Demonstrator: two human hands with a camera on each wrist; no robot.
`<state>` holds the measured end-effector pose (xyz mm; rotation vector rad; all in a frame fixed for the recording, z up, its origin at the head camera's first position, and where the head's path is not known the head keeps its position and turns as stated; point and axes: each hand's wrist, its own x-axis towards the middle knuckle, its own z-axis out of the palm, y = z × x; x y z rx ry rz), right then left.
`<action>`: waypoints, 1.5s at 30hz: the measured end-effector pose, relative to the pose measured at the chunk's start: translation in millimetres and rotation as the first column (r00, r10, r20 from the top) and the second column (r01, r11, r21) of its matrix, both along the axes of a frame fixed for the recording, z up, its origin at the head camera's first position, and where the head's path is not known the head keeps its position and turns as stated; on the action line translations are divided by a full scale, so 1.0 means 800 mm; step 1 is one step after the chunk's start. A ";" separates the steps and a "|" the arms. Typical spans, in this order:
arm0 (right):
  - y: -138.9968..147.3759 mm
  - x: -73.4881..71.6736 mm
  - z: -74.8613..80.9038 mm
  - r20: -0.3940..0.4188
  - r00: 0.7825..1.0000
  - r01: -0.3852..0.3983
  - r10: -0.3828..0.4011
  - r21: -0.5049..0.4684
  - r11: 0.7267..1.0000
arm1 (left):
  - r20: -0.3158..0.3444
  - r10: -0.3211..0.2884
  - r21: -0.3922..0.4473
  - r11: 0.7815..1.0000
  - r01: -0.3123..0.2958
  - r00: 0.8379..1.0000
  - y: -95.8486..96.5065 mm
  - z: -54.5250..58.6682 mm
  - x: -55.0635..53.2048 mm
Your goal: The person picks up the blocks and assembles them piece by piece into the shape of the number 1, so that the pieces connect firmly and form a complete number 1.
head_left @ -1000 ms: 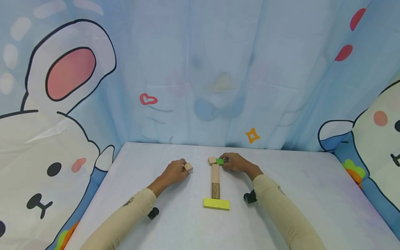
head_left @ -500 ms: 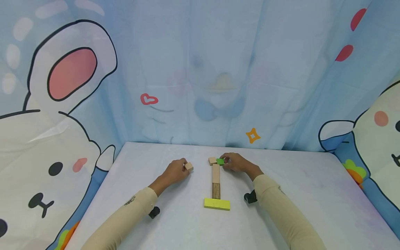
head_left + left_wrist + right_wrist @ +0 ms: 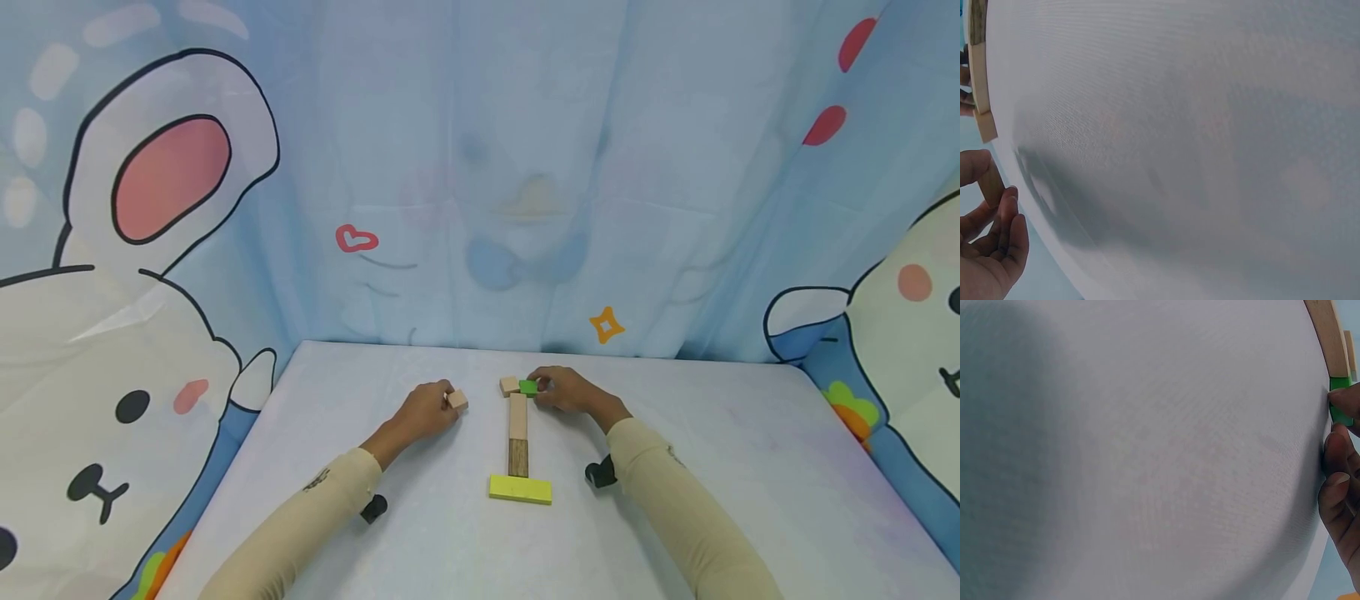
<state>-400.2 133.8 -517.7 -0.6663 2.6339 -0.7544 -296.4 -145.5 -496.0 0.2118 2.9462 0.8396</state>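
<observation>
My left hand (image 3: 422,411) pinches a small pale wooden block (image 3: 457,400) between thumb and fingers. In the left wrist view that block (image 3: 991,186) is raised over the table, with a shadow below. My right hand (image 3: 564,389) pinches a green block (image 3: 528,387) at the far end of a block row. Left of the green one lies another pale wooden block (image 3: 509,385). From these two, a long pale block (image 3: 517,416) and a darker brown block (image 3: 518,458) run toward me, ending at a crosswise yellow block (image 3: 520,489).
A white cloth covers the table (image 3: 450,542). Behind it hangs a light blue curtain (image 3: 525,167) printed with cartoon figures. Black wrist cameras hang under the left forearm (image 3: 300,517) and the right forearm (image 3: 682,500).
My left hand has shifted slightly to the right with its wooden block, nearer the row. The right hand and the laid blocks have stayed in place.
</observation>
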 end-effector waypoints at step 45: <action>-0.001 -0.002 0.000 -0.015 1.000 -0.016 0.016 0.016 1.000 | -0.007 -0.006 -0.006 1.000 0.006 1.000 0.017 0.001 -0.008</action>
